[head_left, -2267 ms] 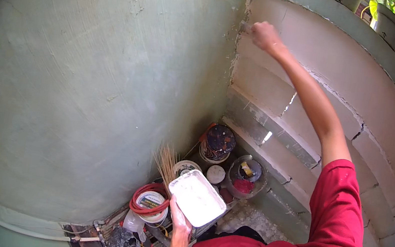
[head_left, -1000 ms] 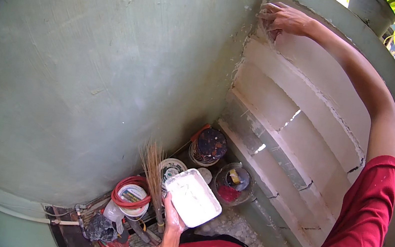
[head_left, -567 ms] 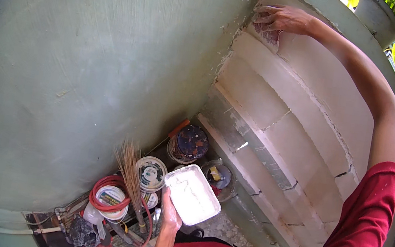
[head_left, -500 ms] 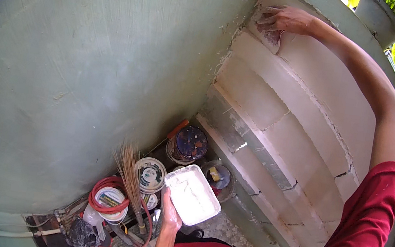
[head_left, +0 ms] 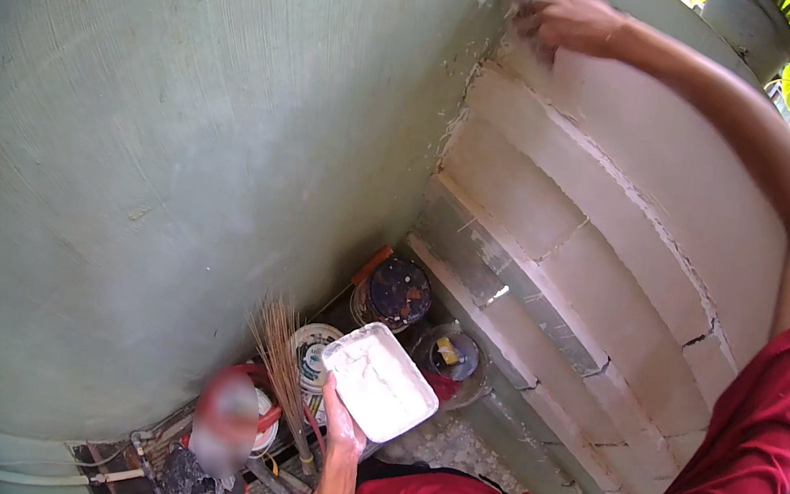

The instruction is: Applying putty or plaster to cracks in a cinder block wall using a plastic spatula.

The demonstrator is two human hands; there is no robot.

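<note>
My left hand (head_left: pixel 345 424) grips the side of a white rectangular tub (head_left: pixel 379 382), which holds smooth white paste and is held out in front of my body. My right hand (head_left: pixel 573 21) is stretched far up to the corner where the green wall meets the block wall. Its fingers are curled and blurred by motion; a thin pale edge shows past them, but what it belongs to cannot be made out. Beneath that hand, the block wall (head_left: pixel 632 139) carries whitish smears and rough joint lines.
A green plastered wall (head_left: pixel 181 116) rises on the left. Below stand lidded buckets (head_left: pixel 399 290), a basin (head_left: pixel 456 357) with a yellow item, a stick broom (head_left: pixel 279 337), a coiled red hose (head_left: pixel 270 419) and a black plastic bag (head_left: pixel 186 477). Potted plants (head_left: pixel 748 34) line the top right.
My right hand has moved up off the block face toward the corner and the green wall. My left hand still holds the tub; the view has shifted slightly.
</note>
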